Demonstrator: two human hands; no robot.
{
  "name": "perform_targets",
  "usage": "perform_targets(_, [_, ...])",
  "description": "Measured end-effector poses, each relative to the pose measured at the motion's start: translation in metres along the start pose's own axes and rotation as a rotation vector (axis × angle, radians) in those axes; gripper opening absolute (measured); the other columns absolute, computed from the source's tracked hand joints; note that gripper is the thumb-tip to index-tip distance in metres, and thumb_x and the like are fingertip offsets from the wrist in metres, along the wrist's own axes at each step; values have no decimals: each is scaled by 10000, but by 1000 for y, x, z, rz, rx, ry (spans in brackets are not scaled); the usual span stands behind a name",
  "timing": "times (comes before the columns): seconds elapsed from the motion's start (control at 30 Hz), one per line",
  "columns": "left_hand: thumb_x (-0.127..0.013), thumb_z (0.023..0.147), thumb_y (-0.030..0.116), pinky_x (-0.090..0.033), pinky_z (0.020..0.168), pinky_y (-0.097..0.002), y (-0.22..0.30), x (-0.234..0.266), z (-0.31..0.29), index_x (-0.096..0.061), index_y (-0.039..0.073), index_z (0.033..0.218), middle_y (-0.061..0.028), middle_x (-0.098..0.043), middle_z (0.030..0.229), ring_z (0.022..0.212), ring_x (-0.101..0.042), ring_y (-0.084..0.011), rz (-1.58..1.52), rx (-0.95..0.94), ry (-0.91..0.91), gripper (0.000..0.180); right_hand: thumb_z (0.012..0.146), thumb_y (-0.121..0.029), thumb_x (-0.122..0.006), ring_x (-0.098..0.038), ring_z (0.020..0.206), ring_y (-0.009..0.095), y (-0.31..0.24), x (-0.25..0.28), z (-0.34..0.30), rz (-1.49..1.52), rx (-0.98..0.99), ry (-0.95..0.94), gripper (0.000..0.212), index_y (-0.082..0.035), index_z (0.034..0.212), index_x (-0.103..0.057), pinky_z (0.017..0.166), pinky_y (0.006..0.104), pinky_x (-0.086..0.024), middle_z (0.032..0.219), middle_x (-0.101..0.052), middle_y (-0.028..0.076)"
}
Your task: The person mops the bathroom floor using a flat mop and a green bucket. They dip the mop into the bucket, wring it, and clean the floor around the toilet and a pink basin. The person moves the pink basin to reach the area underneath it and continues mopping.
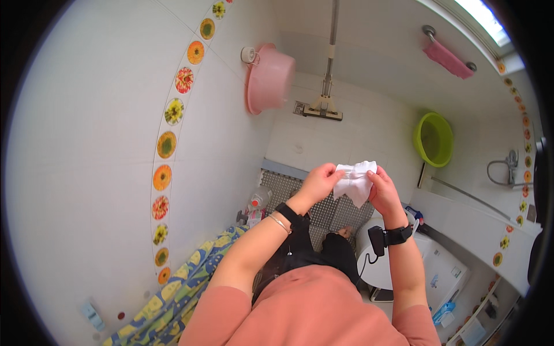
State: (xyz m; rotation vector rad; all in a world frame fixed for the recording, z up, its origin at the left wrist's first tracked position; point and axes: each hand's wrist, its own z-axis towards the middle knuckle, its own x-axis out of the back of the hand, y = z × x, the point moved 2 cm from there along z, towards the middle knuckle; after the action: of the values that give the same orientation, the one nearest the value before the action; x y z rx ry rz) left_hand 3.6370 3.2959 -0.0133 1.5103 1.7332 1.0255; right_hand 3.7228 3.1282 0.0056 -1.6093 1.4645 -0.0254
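A thin white cloth or tissue (354, 185) hangs between my hands in front of me, crumpled along its top edge. My left hand (321, 180) pinches its upper left corner between thumb and fingers. At the other upper corner my right hand (383, 189) grips it the same way, thumb toward me. The lower part droops to a loose point. Whether it is fabric or paper cannot be made out. Both wrists wear black straps, and the right one carries a small black box with a cable.
A grey textured mat (340, 214) lies below. A pink basin (271, 79) hangs on the left wall, beside a squeeze mop (324, 106). At right are a green basin (433, 140), a shower head (510, 161) and a pink towel (449, 59). A patterned curtain (184, 282) hangs lower left.
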Motion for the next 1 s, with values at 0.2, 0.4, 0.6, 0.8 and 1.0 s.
perform_targets(0.2, [-500,899,218,-433,588,-224,-30,112,52,-546,39,954,-22,-586,753,659,-523,-85,-154,12,263,193,912,-167,-463,-578,920,183,-22,0,81,28,95,111,222,-40,1094,-460,805,337,-483,1023,-569,77])
perform_targets(0.4, [-489,903,179,-438,646,-221,-2,163,104,-547,35,976,-20,-591,797,703,-527,-81,-21,-78,383,172,914,-196,-457,-582,955,213,-65,26,125,82,77,210,235,-41,1091,-457,810,352,-480,1068,-576,97])
perform_targets(0.6, [-541,809,85,-411,864,-347,39,204,77,-604,66,979,-84,-599,1006,965,-541,-256,750,-472,888,183,910,-186,-453,-549,1044,234,-72,70,214,45,24,205,280,-57,1158,-445,886,365,-447,1125,-561,81])
perform_targets(0.8, [-576,779,184,-154,1053,-522,8,224,-16,-565,192,1158,-90,-386,1361,1281,-276,-350,1598,66,1004,380,883,-196,-527,-586,836,152,10,127,350,-101,-141,307,228,-92,1074,-460,692,294,-494,980,-579,30])
perform_targets(1.0, [-507,830,389,43,1083,-481,-55,253,-14,-492,326,1263,-103,-287,1438,1347,-163,-354,2267,193,1007,438,840,-224,-574,-526,650,116,91,187,494,-431,-110,296,196,-73,916,-474,551,283,-439,748,-546,13])
